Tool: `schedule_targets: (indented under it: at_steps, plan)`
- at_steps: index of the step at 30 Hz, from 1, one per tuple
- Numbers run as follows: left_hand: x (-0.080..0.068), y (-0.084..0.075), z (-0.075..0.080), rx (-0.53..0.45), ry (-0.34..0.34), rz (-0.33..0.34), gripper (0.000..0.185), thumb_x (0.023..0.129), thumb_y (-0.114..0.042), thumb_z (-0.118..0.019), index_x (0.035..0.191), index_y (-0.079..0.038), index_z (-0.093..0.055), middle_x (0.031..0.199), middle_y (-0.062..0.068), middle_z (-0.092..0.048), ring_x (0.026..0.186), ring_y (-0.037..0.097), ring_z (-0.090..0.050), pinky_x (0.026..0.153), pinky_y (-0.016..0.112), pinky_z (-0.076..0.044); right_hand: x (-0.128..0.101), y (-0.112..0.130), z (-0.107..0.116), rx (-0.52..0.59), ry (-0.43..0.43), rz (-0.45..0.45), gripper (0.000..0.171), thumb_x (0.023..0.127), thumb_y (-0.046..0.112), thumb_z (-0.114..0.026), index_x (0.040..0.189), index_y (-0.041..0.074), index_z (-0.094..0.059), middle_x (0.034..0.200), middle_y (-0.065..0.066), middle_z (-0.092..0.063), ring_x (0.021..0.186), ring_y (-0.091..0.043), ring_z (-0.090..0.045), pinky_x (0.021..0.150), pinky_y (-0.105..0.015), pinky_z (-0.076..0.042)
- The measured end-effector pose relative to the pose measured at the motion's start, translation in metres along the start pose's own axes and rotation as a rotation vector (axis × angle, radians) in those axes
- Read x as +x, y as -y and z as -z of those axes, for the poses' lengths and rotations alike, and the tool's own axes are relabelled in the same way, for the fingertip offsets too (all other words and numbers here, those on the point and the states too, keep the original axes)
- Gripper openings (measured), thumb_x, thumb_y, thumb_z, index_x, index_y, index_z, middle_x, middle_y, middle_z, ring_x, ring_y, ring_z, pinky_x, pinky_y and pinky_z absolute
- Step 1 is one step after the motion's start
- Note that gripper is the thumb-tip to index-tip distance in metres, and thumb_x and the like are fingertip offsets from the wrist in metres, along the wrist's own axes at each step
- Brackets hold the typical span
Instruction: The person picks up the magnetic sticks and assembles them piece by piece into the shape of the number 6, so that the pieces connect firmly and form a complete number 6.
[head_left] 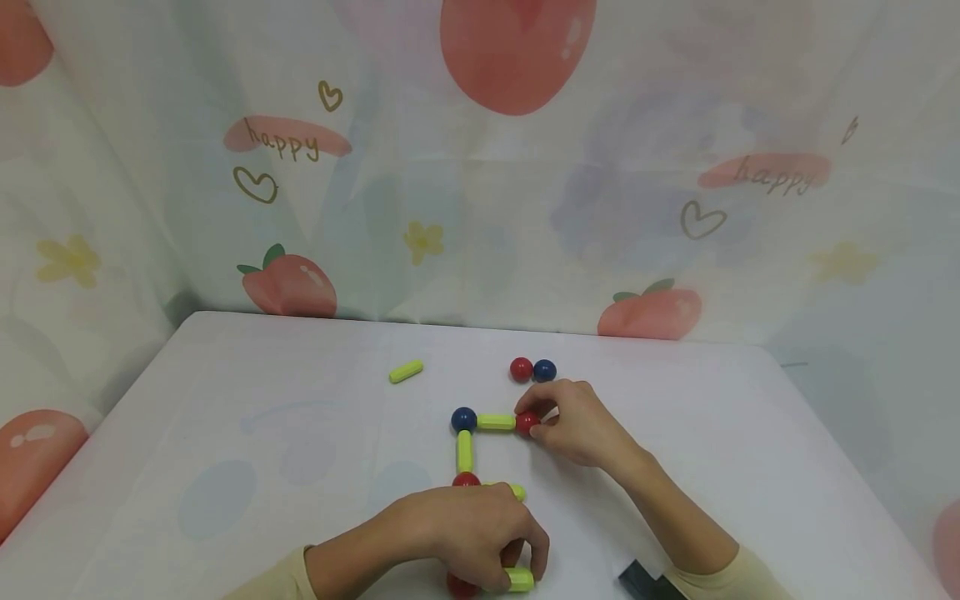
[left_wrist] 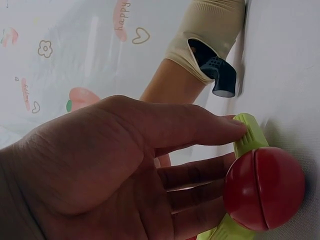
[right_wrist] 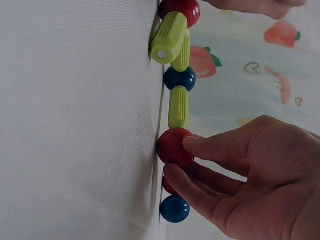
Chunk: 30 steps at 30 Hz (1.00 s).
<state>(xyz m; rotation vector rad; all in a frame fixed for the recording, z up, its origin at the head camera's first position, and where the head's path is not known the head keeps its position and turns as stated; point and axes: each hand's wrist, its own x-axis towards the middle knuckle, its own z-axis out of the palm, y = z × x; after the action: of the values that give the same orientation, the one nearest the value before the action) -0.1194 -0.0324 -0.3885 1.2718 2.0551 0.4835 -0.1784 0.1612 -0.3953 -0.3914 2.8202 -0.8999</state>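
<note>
On the white table lies a figure of magnetic balls and yellow-green rods. Its far corner is a blue ball (head_left: 464,419). A rod (head_left: 496,422) runs right from it to a red ball (head_left: 526,424), which my right hand (head_left: 581,425) pinches between thumb and fingers. Another rod (head_left: 465,451) comes towards me to a second red ball (head_left: 466,479), partly covered by my left hand (head_left: 480,525). From there a side rod (head_left: 517,491) points right. My left thumb and fingers grip the nearest rod (left_wrist: 251,135), joined to a red ball (left_wrist: 265,187) in the left wrist view.
Behind the figure a loose red ball (head_left: 521,369) and a blue ball (head_left: 544,371) sit side by side. A loose yellow-green rod (head_left: 407,372) lies to their left. A printed curtain (head_left: 465,192) hangs beyond the table's back edge. A dark device (head_left: 645,579) shows at my right sleeve.
</note>
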Motion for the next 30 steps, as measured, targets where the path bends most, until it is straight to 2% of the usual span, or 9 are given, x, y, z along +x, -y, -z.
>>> schedule_targets:
  at_steps: [6,9,14,17,20,22,25,28,30]
  plan:
    - [-0.001,0.001,0.002,0.004,0.022,-0.023,0.022,0.093,-0.011,-0.074,0.111,-0.024,-0.076,0.076,-0.015,-0.060,0.072,-0.004,-0.054,0.068,0.013,-0.047,0.000,0.001,0.000,-0.004,0.004,0.001,0.025,0.087,-0.002,-0.076,0.106,0.015,-0.078,0.100,0.001,-0.074,0.098,-0.018,-0.066,0.088,-0.038,-0.061]
    - [-0.002,0.002,0.004,-0.020,0.034,-0.012,0.023,0.094,-0.012,-0.074,0.114,-0.024,-0.075,0.080,-0.016,-0.061,0.075,-0.005,-0.055,0.071,0.013,-0.048,0.000,0.001,0.000,-0.008,0.003,-0.004,0.025,0.087,-0.001,-0.077,0.106,0.015,-0.078,0.100,0.001,-0.074,0.099,-0.019,-0.067,0.088,-0.037,-0.062]
    - [-0.007,0.004,0.011,-0.026,-0.023,-0.016,0.021,0.093,-0.012,-0.075,0.110,-0.023,-0.075,0.080,-0.017,-0.062,0.073,-0.005,-0.056,0.070,0.013,-0.050,0.000,0.001,0.001,-0.007,0.004,0.000,0.026,0.087,-0.002,-0.076,0.105,0.015,-0.078,0.099,0.001,-0.074,0.098,-0.019,-0.067,0.088,-0.038,-0.061]
    - [-0.012,0.007,0.020,-0.036,-0.107,-0.020,0.020,0.092,-0.009,-0.074,0.108,-0.021,-0.075,0.079,-0.016,-0.062,0.071,-0.003,-0.056,0.067,0.014,-0.050,0.000,0.001,0.001,-0.005,0.004,0.010,0.025,0.087,-0.003,-0.075,0.105,0.015,-0.078,0.099,0.001,-0.074,0.098,-0.019,-0.067,0.089,-0.039,-0.061]
    - [-0.018,0.014,0.030,-0.055,-0.218,0.015,0.019,0.093,-0.007,-0.073,0.107,-0.018,-0.076,0.078,-0.014,-0.063,0.069,-0.001,-0.056,0.067,0.016,-0.050,0.000,0.001,0.002,-0.003,0.004,0.023,0.025,0.087,-0.003,-0.075,0.105,0.014,-0.078,0.099,0.000,-0.074,0.097,-0.018,-0.067,0.088,-0.039,-0.062]
    - [-0.021,0.021,0.037,-0.081,-0.302,0.076,0.019,0.093,-0.006,-0.072,0.109,-0.017,-0.076,0.079,-0.012,-0.064,0.068,0.002,-0.058,0.065,0.017,-0.052,-0.001,0.001,0.003,-0.001,0.005,0.035,0.025,0.086,-0.003,-0.076,0.105,0.013,-0.078,0.099,0.000,-0.075,0.096,-0.018,-0.067,0.088,-0.039,-0.062]
    - [-0.024,0.034,0.043,-0.069,-0.454,0.195,0.022,0.093,-0.005,-0.072,0.112,-0.015,-0.076,0.084,-0.007,-0.066,0.074,0.008,-0.060,0.068,0.021,-0.054,-0.001,0.001,0.003,-0.003,0.008,0.042,0.024,0.086,-0.003,-0.076,0.106,0.012,-0.078,0.099,-0.001,-0.075,0.095,-0.018,-0.068,0.088,-0.039,-0.062]
    - [-0.024,0.047,0.045,-0.010,-0.587,0.310,0.026,0.091,-0.005,-0.074,0.115,-0.015,-0.076,0.096,-0.001,-0.069,0.088,0.014,-0.061,0.077,0.027,-0.057,-0.001,0.002,0.001,-0.011,0.009,0.024,0.024,0.087,-0.002,-0.077,0.106,0.013,-0.078,0.099,0.000,-0.075,0.096,-0.018,-0.067,0.089,-0.039,-0.062]
    - [-0.022,0.055,0.044,0.023,-0.640,0.365,0.028,0.091,-0.005,-0.075,0.117,-0.015,-0.076,0.105,0.004,-0.069,0.097,0.018,-0.062,0.084,0.032,-0.058,-0.001,0.002,0.001,-0.016,0.008,0.018,0.025,0.087,-0.002,-0.076,0.107,0.013,-0.078,0.099,0.000,-0.074,0.097,-0.018,-0.067,0.089,-0.039,-0.062]
